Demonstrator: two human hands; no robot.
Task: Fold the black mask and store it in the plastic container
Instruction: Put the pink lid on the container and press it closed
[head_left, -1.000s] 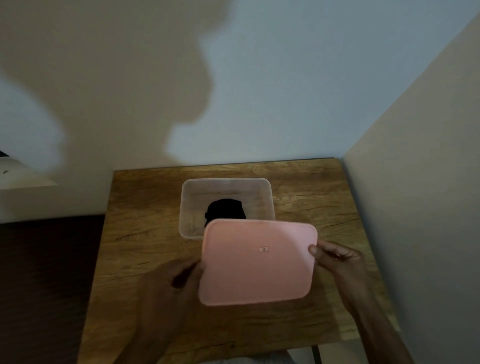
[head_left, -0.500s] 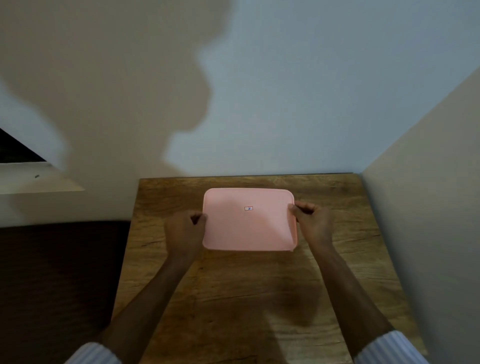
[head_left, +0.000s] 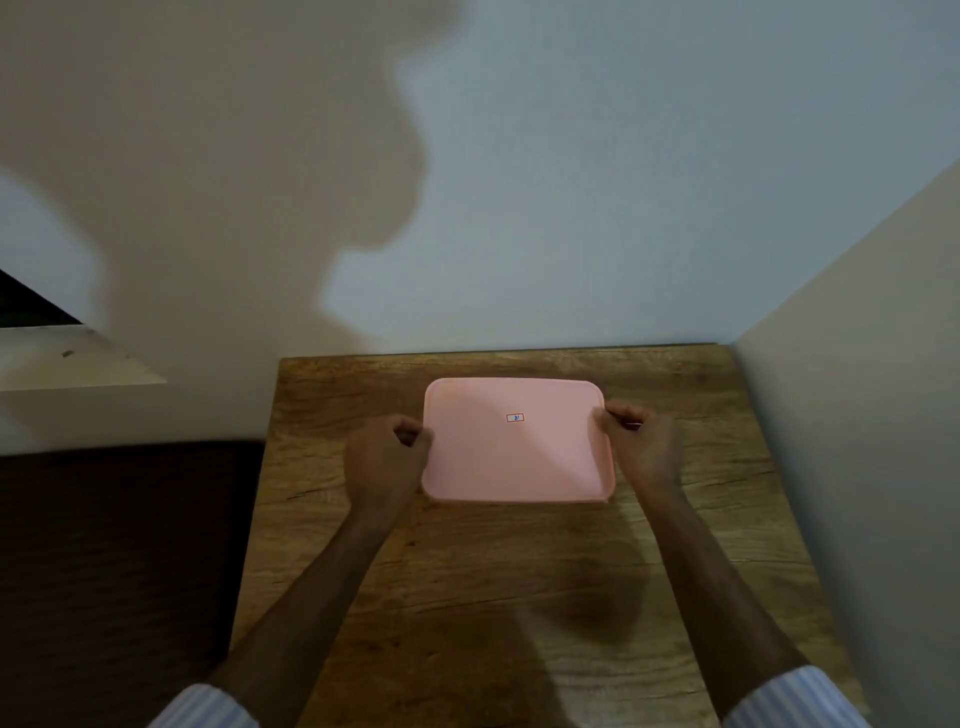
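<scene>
- Since 1 s ago, when the pink lid (head_left: 517, 441) was held tilted near the table (head_left: 467, 597) front w/ mask visible in the open box, lid now sits flat, covering both.
- Left hand (head_left: 387, 460) curled on lid's left edge, right hand (head_left: 644, 447) on right edge; lid btwn them.

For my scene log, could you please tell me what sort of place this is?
Probably a corner of a room at home: a small wooden table pushed against plain painted walls, with a pink-lidded container on it.
</scene>
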